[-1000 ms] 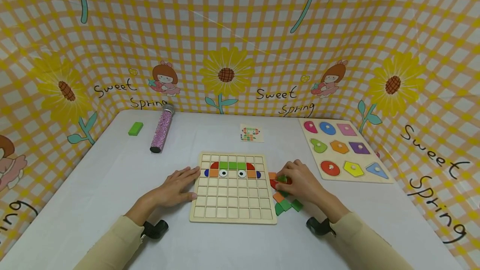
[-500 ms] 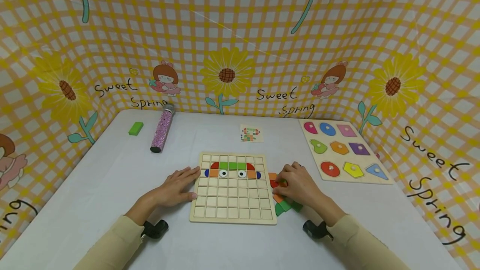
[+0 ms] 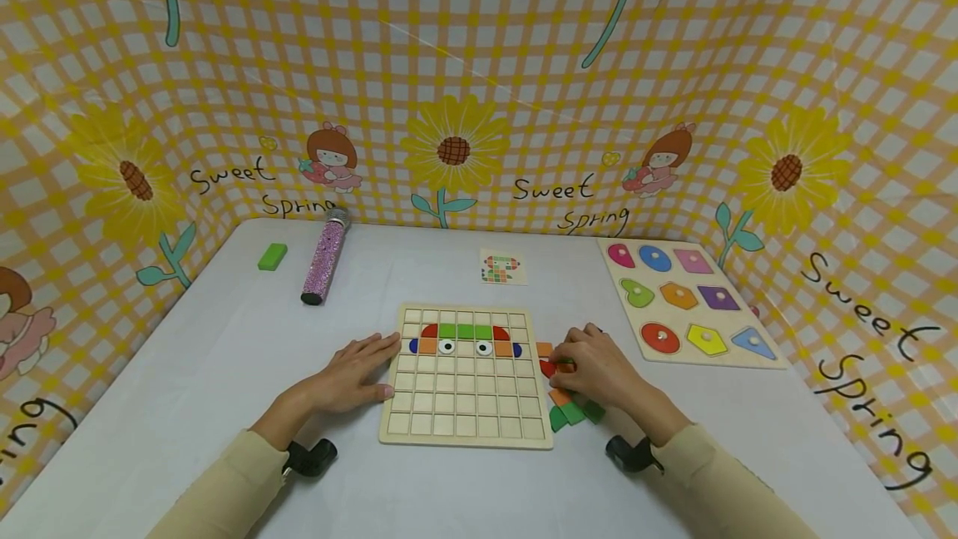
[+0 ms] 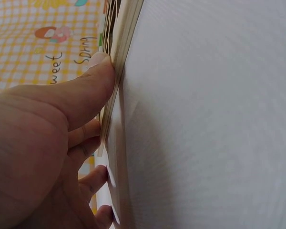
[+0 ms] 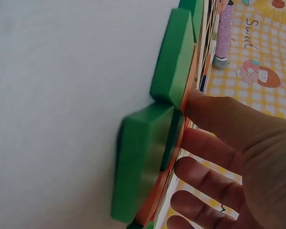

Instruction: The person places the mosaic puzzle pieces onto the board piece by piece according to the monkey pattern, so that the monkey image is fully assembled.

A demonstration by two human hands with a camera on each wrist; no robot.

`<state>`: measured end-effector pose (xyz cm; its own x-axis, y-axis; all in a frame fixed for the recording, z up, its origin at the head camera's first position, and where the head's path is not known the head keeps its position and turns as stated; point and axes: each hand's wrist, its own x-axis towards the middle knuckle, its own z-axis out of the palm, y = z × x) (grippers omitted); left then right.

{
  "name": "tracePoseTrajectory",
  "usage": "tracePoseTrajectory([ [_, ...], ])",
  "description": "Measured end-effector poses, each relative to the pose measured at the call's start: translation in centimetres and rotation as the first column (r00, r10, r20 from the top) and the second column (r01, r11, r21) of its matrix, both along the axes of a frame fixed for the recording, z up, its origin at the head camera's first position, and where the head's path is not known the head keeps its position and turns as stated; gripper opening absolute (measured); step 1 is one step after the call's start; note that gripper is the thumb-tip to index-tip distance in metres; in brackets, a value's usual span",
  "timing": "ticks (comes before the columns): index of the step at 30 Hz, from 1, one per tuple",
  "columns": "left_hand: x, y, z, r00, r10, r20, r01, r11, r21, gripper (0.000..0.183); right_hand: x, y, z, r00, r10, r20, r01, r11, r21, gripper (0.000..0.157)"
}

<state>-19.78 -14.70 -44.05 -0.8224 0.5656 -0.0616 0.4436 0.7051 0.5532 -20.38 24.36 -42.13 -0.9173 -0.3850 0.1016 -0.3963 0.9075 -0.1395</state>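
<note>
A wooden grid board [image 3: 466,393] lies mid-table, with red, green, orange and blue tiles and two eye tiles in its upper rows. My left hand [image 3: 346,377] rests at its left edge, fingers extended; in the left wrist view the thumb [image 4: 93,81] touches the board's side. Right of the board is a small heap of tiles, among them a red tile [image 3: 548,368], an orange tile [image 3: 559,397] and a green tile [image 5: 133,162]. Over this heap is my right hand [image 3: 599,368], thumb and index finger apart at the tiles. The palm hides part of the heap.
A picture card [image 3: 503,267] lies behind the board. At the right is a shape puzzle board [image 3: 659,314] with knobbed pieces. A glittery pink microphone [image 3: 323,264] and a green block [image 3: 273,256] lie at the back left. Patterned cloth walls surround the table.
My right hand has shifted slightly within the heap. A green tile seen at its fingertips a second ago is now mostly hidden. The left hand and the board have stayed put.
</note>
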Motion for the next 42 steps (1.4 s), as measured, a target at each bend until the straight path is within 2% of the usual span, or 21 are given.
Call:
tracePoseTrajectory([
  [16, 0.2, 0.2, 0.1, 1.000, 0.004, -0.002, -0.004, 1.000, -0.001, 0.071, 0.2, 0.5, -0.4, 1.000, 0.015, -0.020, -0.016, 0.999, -0.050, 0.025],
  [25, 0.1, 0.1, 0.0, 1.000, 0.000, -0.004, 0.000, 1.000, -0.003, 0.071, 0.8, 0.0, 0.4, 1.000, 0.028, -0.011, -0.029, 0.991, -0.127, 0.024],
  [28, 0.0, 0.1, -0.1, 1.000, -0.003, -0.003, 0.003, 1.000, -0.004, 0.071, 1.0, -0.8, 0.6, 0.999, 0.039, -0.004, -0.039, 0.988, -0.146, 0.022],
  [34, -0.1, 0.1, -0.1, 1.000, -0.004, -0.002, 0.004, 1.000, -0.005, 0.071, 1.3, -3.2, 1.1, 0.993, 0.103, -0.056, -0.111, 0.979, -0.171, 0.021],
  [42, 0.0, 0.1, 0.1, 1.000, 0.003, 0.005, -0.003, 1.000, -0.003, 0.071, 1.4, -7.5, 2.0, 0.978, 0.189, -0.084, -0.202, 0.963, -0.181, 0.020],
])
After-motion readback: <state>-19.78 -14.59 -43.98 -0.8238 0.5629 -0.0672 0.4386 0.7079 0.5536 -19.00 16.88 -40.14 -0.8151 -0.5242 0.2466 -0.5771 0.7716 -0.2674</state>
